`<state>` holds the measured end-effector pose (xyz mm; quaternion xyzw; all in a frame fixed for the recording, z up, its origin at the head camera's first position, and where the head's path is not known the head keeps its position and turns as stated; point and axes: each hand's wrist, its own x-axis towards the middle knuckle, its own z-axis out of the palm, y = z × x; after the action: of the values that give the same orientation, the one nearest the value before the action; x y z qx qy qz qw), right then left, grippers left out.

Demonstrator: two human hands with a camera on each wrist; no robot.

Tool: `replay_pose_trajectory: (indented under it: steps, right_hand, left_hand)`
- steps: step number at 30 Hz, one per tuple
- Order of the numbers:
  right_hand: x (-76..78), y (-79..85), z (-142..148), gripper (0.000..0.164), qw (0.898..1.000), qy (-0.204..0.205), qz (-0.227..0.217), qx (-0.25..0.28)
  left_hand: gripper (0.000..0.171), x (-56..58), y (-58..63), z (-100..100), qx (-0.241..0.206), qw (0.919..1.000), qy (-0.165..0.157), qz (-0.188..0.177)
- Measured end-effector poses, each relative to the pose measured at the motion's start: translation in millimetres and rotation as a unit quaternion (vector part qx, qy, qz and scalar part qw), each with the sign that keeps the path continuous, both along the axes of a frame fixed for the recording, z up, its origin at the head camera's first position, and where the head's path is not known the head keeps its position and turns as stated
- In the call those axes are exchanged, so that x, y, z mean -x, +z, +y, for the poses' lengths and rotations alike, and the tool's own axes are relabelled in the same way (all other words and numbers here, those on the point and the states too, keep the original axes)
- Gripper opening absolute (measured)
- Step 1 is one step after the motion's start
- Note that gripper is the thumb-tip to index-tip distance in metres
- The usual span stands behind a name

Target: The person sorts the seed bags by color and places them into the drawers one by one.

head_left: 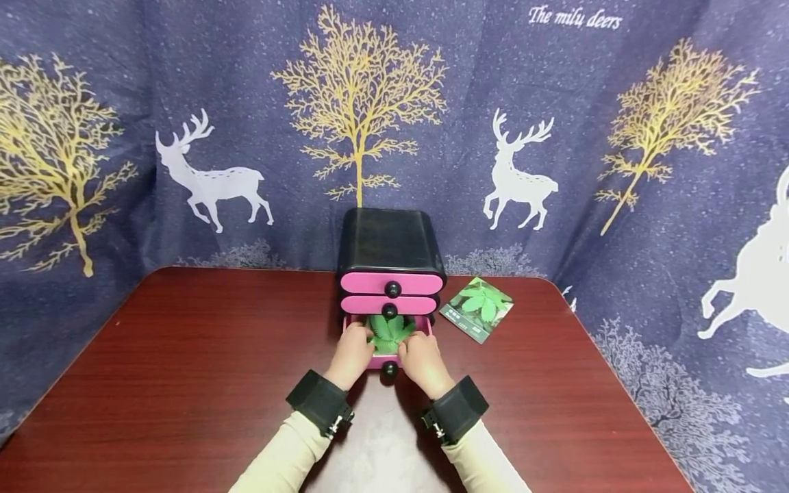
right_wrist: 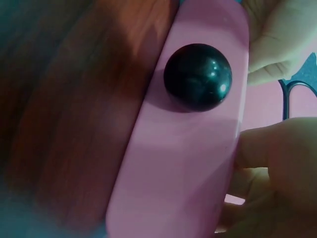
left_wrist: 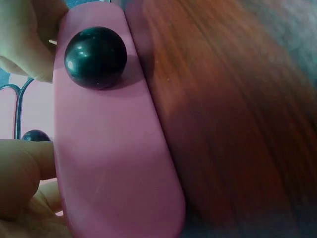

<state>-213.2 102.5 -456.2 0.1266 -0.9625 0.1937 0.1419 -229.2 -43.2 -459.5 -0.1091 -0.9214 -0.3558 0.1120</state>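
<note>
A small black chest with pink drawers stands at the back middle of the table. Its bottom drawer is pulled out toward me. Inside it lies a picture card showing a green leaf. My left hand reaches over the drawer's left side and pinches the card's left edge. On the opposite side my right hand pinches the right edge. Both wrist views show the drawer's pink front with a round black knob; the fingers reach in behind that front, and the card is mostly hidden there.
A second leaf card lies tilted on the dark red wooden table, just right of the chest. The upper two drawers are closed, each with a black knob. Behind the table hangs a blue curtain with deer and trees.
</note>
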Motion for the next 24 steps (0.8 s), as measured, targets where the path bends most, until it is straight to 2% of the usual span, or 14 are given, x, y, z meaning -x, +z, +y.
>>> replay_pose_trajectory:
  steps: [3, 8, 11, 15, 17, 20, 24]
  right_hand:
    - [-1.3, 0.2, -1.2, 0.036, 1.000, -0.002, 0.010, -0.019]
    - [-3.6, 0.9, -2.5, 0.038, 0.999, -0.032, 0.001, -0.024]
    - [-5.7, 2.5, -3.8, 0.038, 0.998, -0.050, 0.010, -0.048]
    - [-7.4, 2.9, -5.1, 0.037, 0.993, -0.058, 0.039, -0.091]
    - [-8.0, 1.5, -4.5, 0.035, 0.994, -0.061, 0.036, -0.087]
    - [-7.7, -2.0, -1.1, 0.031, 0.997, -0.056, 0.020, -0.052]
    - [-7.3, -3.8, 8.9, 0.016, 0.999, -0.027, 0.007, 0.033]
  left_hand:
    - [0.010, 0.1, -0.4, 1.5, 0.000, 1.0000, 0.000, 0.002]
    - [0.021, 1.5, -2.1, 3.0, 0.008, 0.9999, 0.002, 0.013]
    - [0.025, 1.8, -2.2, 2.8, 0.009, 0.9998, -0.004, 0.016]
    - [0.014, -0.2, -1.3, 1.2, 0.014, 0.9997, -0.002, 0.021]
    - [0.010, -4.2, 0.5, -0.2, 0.009, 0.9995, 0.000, 0.030]
    - [0.019, -13.1, 7.9, -2.9, -0.009, 0.9988, -0.014, 0.047]
    - [0.016, -27.6, 21.0, -7.6, -0.015, 0.9968, -0.060, 0.051]
